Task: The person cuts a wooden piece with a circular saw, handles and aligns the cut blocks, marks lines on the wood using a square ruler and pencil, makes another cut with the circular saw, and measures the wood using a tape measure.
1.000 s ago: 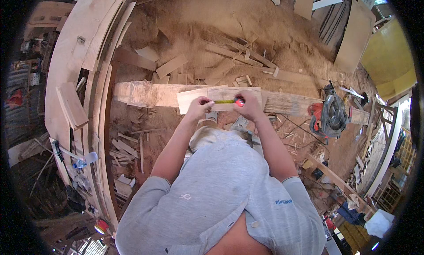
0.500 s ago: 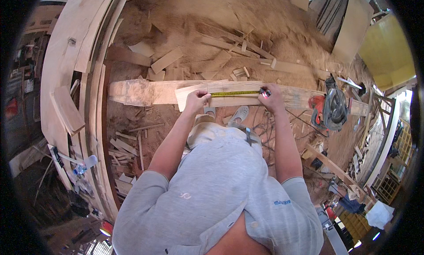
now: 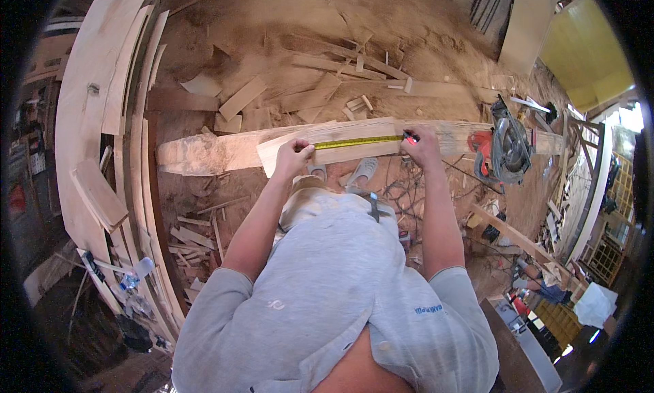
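A yellow tape measure (image 3: 357, 142) is stretched out across a pale wooden board (image 3: 351, 154). My left hand (image 3: 293, 157) pinches the blade's left end near the left part of the board. At the right end, my right hand (image 3: 422, 146) is closed round the tape's case, which shows red and dark between the fingers. Beneath the loose board lies a long, rough plank (image 3: 225, 151) that runs from left to right. The undersides of both hands are hidden.
A red and dark circular saw (image 3: 503, 144) rests on the plank's right part. Long boards (image 3: 95, 73) are stacked at the left, with a short wood block (image 3: 99, 195) on top. Offcuts (image 3: 317, 97) lie in the sawdust beyond; cables (image 3: 402, 192) lie near my feet.
The view has turned slightly, so the scene sits tilted and shifted left. The board and tape now slant more, rising to the right. Both hands keep their hold on the tape.
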A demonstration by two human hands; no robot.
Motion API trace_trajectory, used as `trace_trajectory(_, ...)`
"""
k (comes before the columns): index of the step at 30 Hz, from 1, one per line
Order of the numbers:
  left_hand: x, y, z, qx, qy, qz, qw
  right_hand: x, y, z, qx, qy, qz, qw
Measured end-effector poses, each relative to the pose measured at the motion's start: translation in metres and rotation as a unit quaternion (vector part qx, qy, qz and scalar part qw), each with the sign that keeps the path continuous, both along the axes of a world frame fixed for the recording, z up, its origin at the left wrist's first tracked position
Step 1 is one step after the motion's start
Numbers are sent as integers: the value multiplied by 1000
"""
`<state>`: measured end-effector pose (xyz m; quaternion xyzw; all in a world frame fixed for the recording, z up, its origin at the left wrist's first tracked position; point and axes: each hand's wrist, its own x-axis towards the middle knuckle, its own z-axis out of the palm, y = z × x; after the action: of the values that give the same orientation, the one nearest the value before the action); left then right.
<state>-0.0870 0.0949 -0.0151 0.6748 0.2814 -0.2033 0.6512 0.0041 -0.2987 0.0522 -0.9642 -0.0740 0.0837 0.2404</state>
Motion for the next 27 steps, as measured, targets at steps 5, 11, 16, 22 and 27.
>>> trace_trajectory(5,-2,4,-10,-44,16,21,999,7,-6,-3,14,8,-13,1000)
trace_trajectory(11,0,10,-18,48,-16,-66,997,9,-11,-12,9,0,1,1000)
trace_trajectory(16,4,9,-11,100,-26,-85,991,7,-8,-14,34,-24,30,999)
trace_trajectory(22,15,1,23,162,-37,-105,981,-4,12,-2,46,-45,51,997)
trace_trajectory(27,18,1,16,160,-60,-98,980,-9,14,-5,62,-78,54,994)
